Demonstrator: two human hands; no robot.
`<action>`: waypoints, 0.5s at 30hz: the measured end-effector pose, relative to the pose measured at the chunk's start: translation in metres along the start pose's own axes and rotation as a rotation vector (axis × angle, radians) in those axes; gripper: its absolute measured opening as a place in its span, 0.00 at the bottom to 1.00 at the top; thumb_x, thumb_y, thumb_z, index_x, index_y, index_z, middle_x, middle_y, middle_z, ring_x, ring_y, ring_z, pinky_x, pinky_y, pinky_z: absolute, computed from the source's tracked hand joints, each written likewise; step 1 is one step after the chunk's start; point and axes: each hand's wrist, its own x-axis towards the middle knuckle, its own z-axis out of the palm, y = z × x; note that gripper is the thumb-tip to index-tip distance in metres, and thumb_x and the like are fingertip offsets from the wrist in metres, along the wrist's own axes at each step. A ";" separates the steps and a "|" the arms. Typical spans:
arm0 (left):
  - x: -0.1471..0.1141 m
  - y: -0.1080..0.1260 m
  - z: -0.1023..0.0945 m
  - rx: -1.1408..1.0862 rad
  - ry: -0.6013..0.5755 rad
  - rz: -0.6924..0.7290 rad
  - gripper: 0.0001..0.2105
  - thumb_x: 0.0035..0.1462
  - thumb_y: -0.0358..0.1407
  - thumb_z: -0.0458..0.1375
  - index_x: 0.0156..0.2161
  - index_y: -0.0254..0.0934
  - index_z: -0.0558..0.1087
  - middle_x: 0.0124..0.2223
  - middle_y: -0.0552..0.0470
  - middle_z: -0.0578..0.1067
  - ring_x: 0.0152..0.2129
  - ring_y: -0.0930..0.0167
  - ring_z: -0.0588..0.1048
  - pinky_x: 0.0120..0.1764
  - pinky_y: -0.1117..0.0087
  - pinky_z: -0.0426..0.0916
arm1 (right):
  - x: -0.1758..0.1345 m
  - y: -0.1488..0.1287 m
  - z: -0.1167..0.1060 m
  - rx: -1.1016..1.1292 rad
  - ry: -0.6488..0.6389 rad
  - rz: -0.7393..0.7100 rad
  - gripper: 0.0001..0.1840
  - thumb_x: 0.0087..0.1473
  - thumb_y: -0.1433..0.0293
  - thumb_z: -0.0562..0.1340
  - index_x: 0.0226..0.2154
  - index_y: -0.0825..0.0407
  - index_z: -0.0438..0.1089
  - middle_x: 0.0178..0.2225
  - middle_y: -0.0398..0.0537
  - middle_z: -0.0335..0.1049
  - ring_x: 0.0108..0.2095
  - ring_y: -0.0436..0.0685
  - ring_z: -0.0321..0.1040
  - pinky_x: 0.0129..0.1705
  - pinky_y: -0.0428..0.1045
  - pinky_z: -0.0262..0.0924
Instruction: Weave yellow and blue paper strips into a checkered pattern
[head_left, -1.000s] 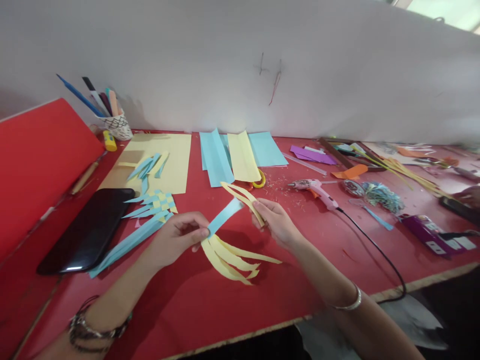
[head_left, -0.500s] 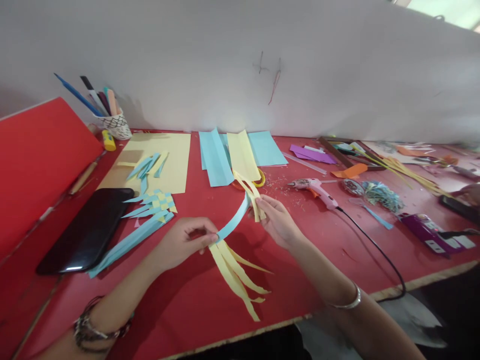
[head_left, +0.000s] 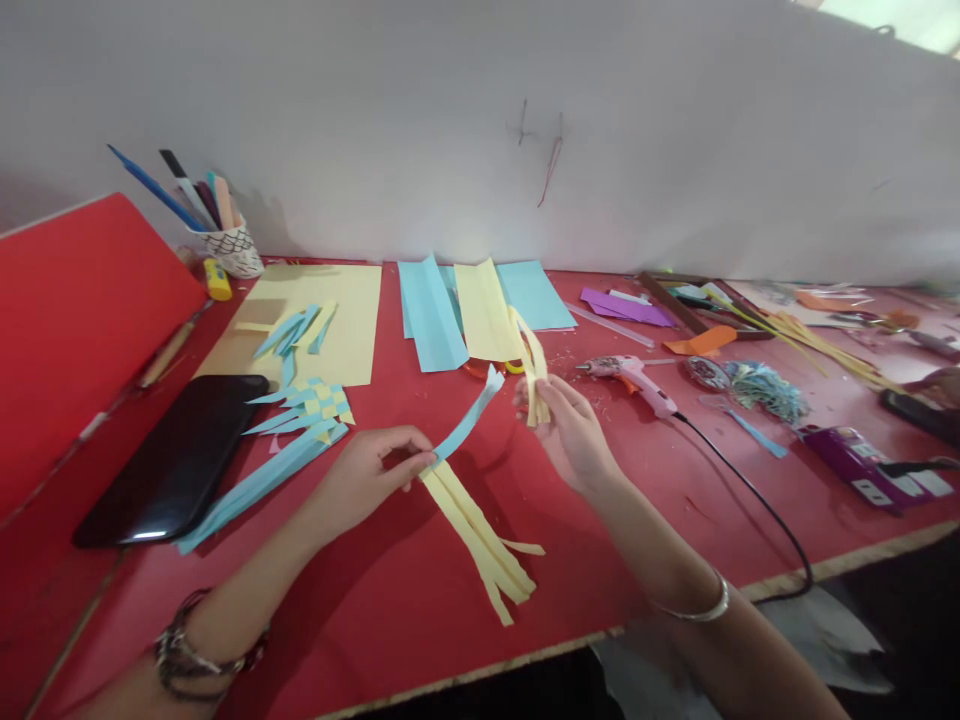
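My left hand pinches the near end of a blue paper strip together with the tops of several yellow paper strips, which hang down over the red table. The blue strip's free end points up to the right. Yellow strips are held between the fingers of my right hand, apart from the blue strip's tip. Left of my left hand lies a woven blue and yellow piece with loose blue ends, beside a bundle of long blue strips.
A black phone lies at left, below a yellow sheet with cut strips. Folded blue paper and folded yellow paper lie at the back. To the right are a pink glue gun with its cord and a purple power strip.
My right hand has moved slightly right with its yellow strips, away from the blue strip, whose far end now stands free. The yellow strips under my left hand have swung closer together.
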 end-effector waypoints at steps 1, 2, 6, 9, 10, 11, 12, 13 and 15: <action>0.000 0.000 0.000 0.008 -0.005 -0.001 0.10 0.51 0.37 0.51 0.23 0.37 0.66 0.20 0.59 0.67 0.15 0.78 0.64 0.22 0.78 0.61 | -0.001 -0.001 0.001 -0.028 -0.040 0.030 0.09 0.40 0.62 0.64 0.22 0.51 0.69 0.21 0.41 0.66 0.26 0.48 0.62 0.28 0.45 0.57; -0.001 0.000 0.000 0.015 -0.011 -0.001 0.10 0.52 0.38 0.51 0.23 0.37 0.66 0.20 0.59 0.67 0.15 0.78 0.64 0.22 0.78 0.61 | -0.002 -0.001 0.002 -0.048 -0.074 0.059 0.10 0.41 0.62 0.64 0.22 0.51 0.69 0.22 0.42 0.67 0.27 0.49 0.63 0.29 0.45 0.57; -0.002 0.003 0.000 0.030 -0.038 0.009 0.11 0.52 0.39 0.51 0.22 0.37 0.66 0.20 0.58 0.67 0.15 0.78 0.64 0.21 0.78 0.61 | -0.004 -0.002 0.004 -0.057 -0.125 0.157 0.10 0.40 0.62 0.65 0.22 0.52 0.70 0.25 0.44 0.70 0.28 0.48 0.65 0.30 0.44 0.59; -0.002 0.005 -0.001 0.038 -0.045 0.018 0.11 0.52 0.39 0.51 0.22 0.37 0.66 0.20 0.58 0.68 0.15 0.77 0.65 0.21 0.78 0.60 | -0.003 -0.001 0.004 -0.037 -0.138 0.239 0.08 0.40 0.64 0.65 0.23 0.52 0.70 0.26 0.43 0.70 0.28 0.48 0.66 0.30 0.44 0.62; -0.001 0.006 -0.001 0.041 -0.048 0.021 0.11 0.52 0.40 0.51 0.22 0.37 0.66 0.20 0.58 0.68 0.15 0.77 0.65 0.21 0.78 0.60 | -0.003 0.000 0.004 -0.025 -0.145 0.259 0.08 0.40 0.65 0.65 0.23 0.52 0.70 0.25 0.42 0.70 0.28 0.48 0.67 0.30 0.44 0.62; -0.001 0.006 -0.001 0.043 -0.050 0.022 0.11 0.52 0.40 0.51 0.22 0.37 0.66 0.20 0.58 0.68 0.15 0.77 0.65 0.21 0.78 0.60 | -0.003 0.000 0.004 -0.011 -0.152 0.272 0.07 0.40 0.65 0.65 0.23 0.52 0.70 0.25 0.42 0.69 0.29 0.49 0.67 0.30 0.44 0.63; -0.001 0.006 -0.001 0.044 -0.052 0.022 0.12 0.52 0.40 0.51 0.22 0.37 0.66 0.20 0.58 0.68 0.15 0.77 0.65 0.21 0.78 0.60 | -0.002 0.000 0.004 0.006 -0.160 0.283 0.07 0.41 0.66 0.65 0.24 0.52 0.70 0.25 0.42 0.69 0.29 0.49 0.68 0.29 0.44 0.64; -0.001 0.005 -0.001 0.047 -0.056 0.020 0.12 0.52 0.40 0.51 0.22 0.37 0.66 0.21 0.58 0.68 0.15 0.77 0.65 0.21 0.78 0.60 | -0.002 0.000 0.004 0.024 -0.168 0.295 0.07 0.41 0.66 0.65 0.24 0.53 0.70 0.26 0.42 0.70 0.30 0.49 0.68 0.29 0.43 0.64; -0.001 0.004 0.000 0.053 -0.067 0.011 0.12 0.52 0.41 0.51 0.23 0.37 0.67 0.21 0.58 0.69 0.16 0.77 0.66 0.22 0.78 0.61 | -0.003 -0.001 0.003 0.060 -0.192 0.321 0.07 0.42 0.67 0.65 0.24 0.53 0.70 0.29 0.43 0.71 0.30 0.48 0.68 0.27 0.42 0.64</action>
